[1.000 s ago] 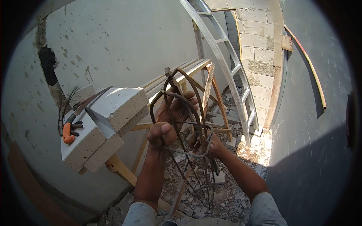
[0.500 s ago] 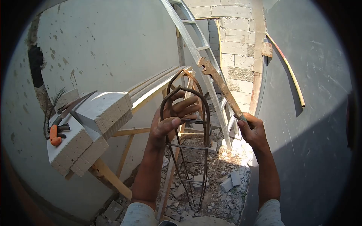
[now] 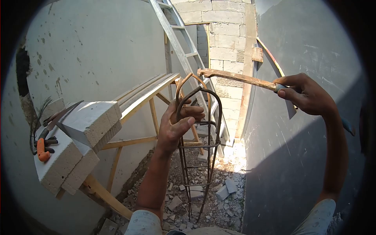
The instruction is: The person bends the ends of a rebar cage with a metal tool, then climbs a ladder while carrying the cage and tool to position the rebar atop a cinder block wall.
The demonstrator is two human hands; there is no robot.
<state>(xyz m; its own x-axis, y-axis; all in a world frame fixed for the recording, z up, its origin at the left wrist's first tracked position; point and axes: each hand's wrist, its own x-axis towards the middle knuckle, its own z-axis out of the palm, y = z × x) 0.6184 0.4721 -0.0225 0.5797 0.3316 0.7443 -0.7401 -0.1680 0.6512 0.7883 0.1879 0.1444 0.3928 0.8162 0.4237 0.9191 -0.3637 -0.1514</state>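
A rebar cage (image 3: 217, 131) of rusty bars tied with stirrups stands upright in front of me, its top ends bent over into hooks. My left hand (image 3: 178, 127) grips the cage near the top, with the fingers behind one bar and the thumb in front. In my right hand (image 3: 309, 94) is a rebar bending bar (image 3: 239, 77), a flat rusty tool with a notched end and a teal grip. It is held level, and its notched end overlaps the cage's bent top in this view.
At the left, pale blocks (image 3: 92, 117) carry a handsaw (image 3: 62, 113) and orange-handled pliers (image 3: 42, 150). Behind is a wooden trestle (image 3: 147, 96), then an aluminium ladder (image 3: 180, 43) leaning. Rubble (image 3: 223, 192) covers the ground. A dark wall (image 3: 290, 156) runs along the right.
My right hand has moved right and up, turning the bending bar from a steep slant to nearly level. My left hand stays on the cage. The view has shifted slightly right.
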